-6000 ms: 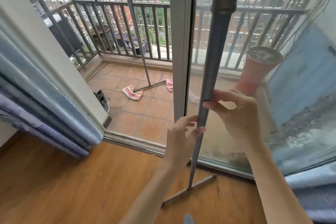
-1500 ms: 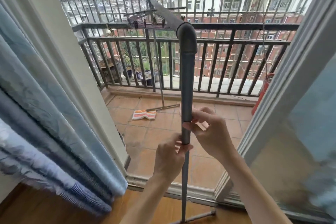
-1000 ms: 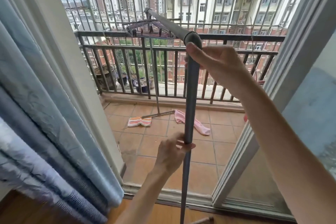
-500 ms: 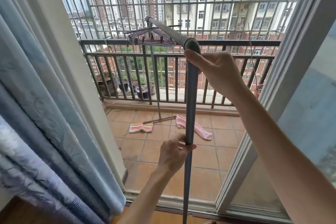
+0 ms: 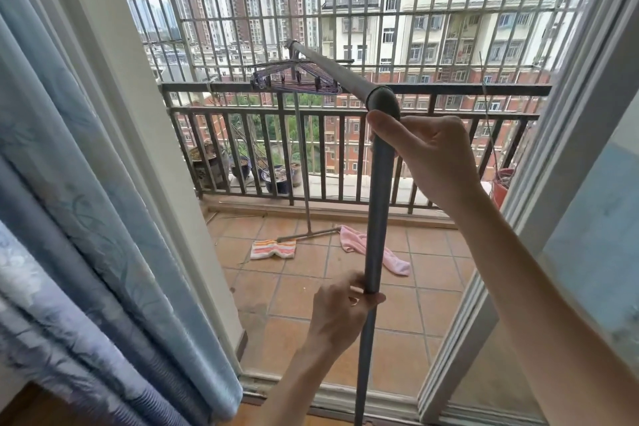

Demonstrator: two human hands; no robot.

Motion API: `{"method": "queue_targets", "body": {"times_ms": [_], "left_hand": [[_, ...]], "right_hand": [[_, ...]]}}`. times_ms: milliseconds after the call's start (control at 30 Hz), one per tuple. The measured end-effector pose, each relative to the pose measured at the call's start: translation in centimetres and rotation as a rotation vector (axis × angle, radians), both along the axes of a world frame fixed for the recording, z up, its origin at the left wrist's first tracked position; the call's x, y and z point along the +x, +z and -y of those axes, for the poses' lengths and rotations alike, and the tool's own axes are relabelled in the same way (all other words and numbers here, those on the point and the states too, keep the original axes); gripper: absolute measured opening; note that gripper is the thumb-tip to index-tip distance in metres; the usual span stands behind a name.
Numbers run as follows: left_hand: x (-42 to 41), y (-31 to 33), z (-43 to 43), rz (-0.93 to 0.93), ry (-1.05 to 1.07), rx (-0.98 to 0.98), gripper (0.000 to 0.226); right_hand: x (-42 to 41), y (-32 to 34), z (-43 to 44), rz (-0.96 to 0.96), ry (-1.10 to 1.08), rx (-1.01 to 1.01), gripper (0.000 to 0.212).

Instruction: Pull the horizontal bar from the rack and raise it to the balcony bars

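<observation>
A grey metal drying rack stands in the balcony doorway, with its near upright pole (image 5: 377, 211) in front of me. My right hand (image 5: 432, 156) grips the pole just under the dark elbow joint (image 5: 383, 100) at its top. My left hand (image 5: 340, 311) pinches the pole lower down, where the thick tube meets a thinner one. The top bar (image 5: 328, 64) runs back to a far upright (image 5: 300, 156) out on the balcony. A purple clip hanger (image 5: 294, 79) hangs under the bar.
Blue curtains (image 5: 79, 218) hang at the left. A sliding glass door frame (image 5: 539, 190) stands at the right. On the tiled balcony floor lie a striped cloth (image 5: 273, 248) and a pink cloth (image 5: 394, 259). Plant pots (image 5: 276, 178) and a red pot (image 5: 499, 185) sit along the railing.
My right hand moved from beside my left hand up to the pole's top under the elbow joint. My view lifted toward the balcony bars. My left hand kept its hold.
</observation>
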State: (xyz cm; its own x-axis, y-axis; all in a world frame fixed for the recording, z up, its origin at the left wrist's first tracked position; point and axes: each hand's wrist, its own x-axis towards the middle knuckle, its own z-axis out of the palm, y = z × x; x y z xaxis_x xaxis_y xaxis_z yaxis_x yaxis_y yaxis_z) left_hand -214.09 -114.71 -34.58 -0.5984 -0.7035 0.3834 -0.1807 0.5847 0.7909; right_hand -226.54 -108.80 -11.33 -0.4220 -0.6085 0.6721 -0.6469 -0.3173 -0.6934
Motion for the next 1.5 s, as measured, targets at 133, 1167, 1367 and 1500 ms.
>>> {"method": "queue_targets", "body": {"times_ms": [133, 1167, 1367, 1500], "left_hand": [[0.1, 0.0, -0.3, -0.002, -0.009, 0.008, 0.025], [-0.6, 1.1, 5.2, 0.105, 0.166, -0.029, 0.016], [-0.1, 1.4, 7.9, 0.131, 0.236, -0.010, 0.017], [-0.1, 1.4, 9.4, 0.107, 0.278, -0.016, 0.019]], "right_hand": [[0.4, -0.1, -0.2, 0.015, 0.005, -0.015, 0.058], [1.5, 0.5, 6.0, -0.038, -0.072, 0.060, 0.058], [2.1, 0.7, 9.9, -0.082, -0.058, 0.103, 0.055], [2.2, 0.9, 11.9, -0.076, -0.052, 0.118, 0.055]]}}
